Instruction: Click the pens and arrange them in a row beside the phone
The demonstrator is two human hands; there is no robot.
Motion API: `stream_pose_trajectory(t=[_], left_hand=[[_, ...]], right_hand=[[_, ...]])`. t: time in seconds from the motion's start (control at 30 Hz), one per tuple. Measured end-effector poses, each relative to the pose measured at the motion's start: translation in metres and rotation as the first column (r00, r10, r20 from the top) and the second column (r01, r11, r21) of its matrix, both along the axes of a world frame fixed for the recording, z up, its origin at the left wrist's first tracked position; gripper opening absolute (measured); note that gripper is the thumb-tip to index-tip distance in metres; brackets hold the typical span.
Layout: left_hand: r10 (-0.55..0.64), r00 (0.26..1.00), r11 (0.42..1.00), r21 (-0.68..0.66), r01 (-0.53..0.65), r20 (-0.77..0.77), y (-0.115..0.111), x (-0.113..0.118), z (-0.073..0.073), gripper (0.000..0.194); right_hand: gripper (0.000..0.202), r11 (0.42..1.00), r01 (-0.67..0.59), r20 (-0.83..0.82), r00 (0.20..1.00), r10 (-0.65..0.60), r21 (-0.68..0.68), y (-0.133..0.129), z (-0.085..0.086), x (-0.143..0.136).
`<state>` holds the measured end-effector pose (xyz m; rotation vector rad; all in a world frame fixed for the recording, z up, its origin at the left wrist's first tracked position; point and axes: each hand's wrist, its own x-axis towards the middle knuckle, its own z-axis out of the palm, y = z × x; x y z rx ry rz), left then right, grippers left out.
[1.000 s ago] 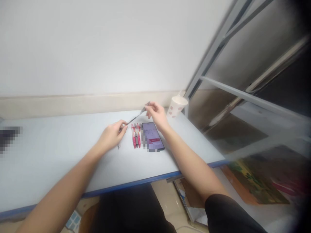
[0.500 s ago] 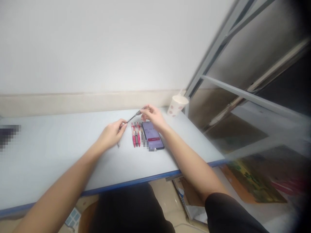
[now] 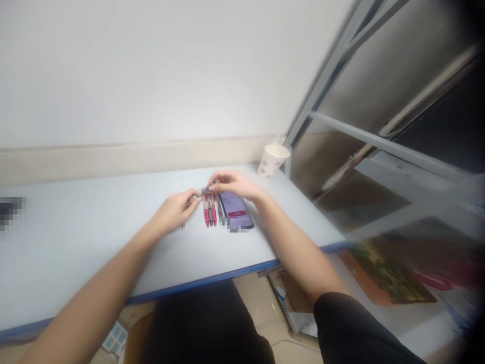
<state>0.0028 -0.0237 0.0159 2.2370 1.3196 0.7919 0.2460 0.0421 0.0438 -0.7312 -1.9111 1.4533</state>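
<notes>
We're taking twelve o'clock as straight ahead, towards the wall, and all the action is near the middle of the blue-edged, pale bench! Here's the left hand, thumb and forefinger pinched together, grasping the near end of a slim, dark grey, pen-like piece. And up at two o'clock from it we have the right hand, fingertips closed on the far end of that same piece! It slants between the two hands, just above the top of a neat row of slim pens with red and grey grips; its exact make is too small for us to tell.

Down at five o'clock from the left hand, a thin silver tip pokes out; the rest of it is hidden from us. The pens lie side by side, a grey grip between two red ones, and just off at three o'clock sits a black-framed smartphone with a lilac screen, partly pixelated, the right hand above its top edge. Out at two o'clock from the phone we spot a white paper cup with red printed patterns, standing upright near a grey metal frame.
</notes>
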Motion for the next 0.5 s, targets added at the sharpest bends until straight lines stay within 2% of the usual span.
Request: stream_pose_trajectory(t=[0.17, 0.37, 0.5], left_hand=[[0.001, 1.000, 1.000, 0.009, -0.001, 0.013, 0.002, 0.000, -0.002, 0.029], [0.024, 1.000, 0.999, 0.036, -0.023, -0.006, 0.002, -0.002, -0.001, 0.026], [0.024, 1.000, 0.997, 0.072, -0.023, -0.008, 0.002, -0.003, -0.001, 0.029]], right_hand=[[0.028, 0.999, 0.017, 0.086, 0.996, -0.019, 0.030, -0.004, 0.000, -0.004], [0.058, 0.977, 0.073, 0.301, 0.944, -0.132, 0.198, -0.010, 0.002, -0.010], [0.069, 0.968, 0.092, 0.380, 0.908, -0.178, 0.234, -0.013, 0.004, -0.012]])
